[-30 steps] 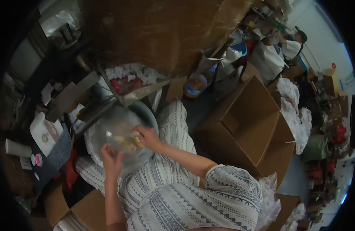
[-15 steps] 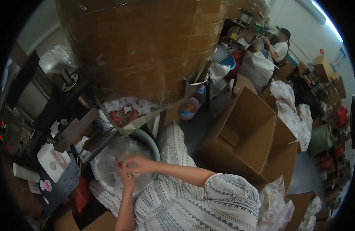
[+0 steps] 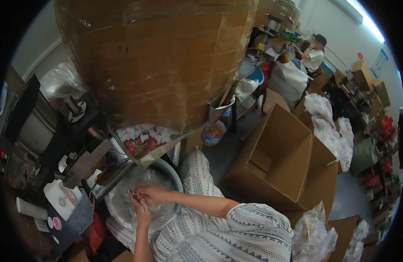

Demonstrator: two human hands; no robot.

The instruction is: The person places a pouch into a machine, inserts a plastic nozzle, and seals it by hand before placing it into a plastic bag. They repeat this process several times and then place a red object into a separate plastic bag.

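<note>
My left hand (image 3: 141, 208) and my right hand (image 3: 152, 193) meet above a grey-blue basin (image 3: 177, 178) on my lap side. A clear plastic bag (image 3: 118, 205) lines the basin and spreads over its near edge. The fingers of my right hand are closed in a pinch against the fingertips of my left hand. My left fingers are bent together as well. Whatever sits between them is too small to make out. The bag's contents are blurred.
Left of me is a press machine (image 3: 35, 126) with red and green displays. A tray (image 3: 144, 162) of white and red bits stands beyond the basin. A huge taped carton (image 3: 157, 61) looms ahead; an open cardboard box (image 3: 271, 153) stands right. Another person (image 3: 314, 54) works far back.
Both hands have shifted slightly left and down in view and remain together over the basin. The camera view has tilted a little. The far person's arms have moved slightly.
</note>
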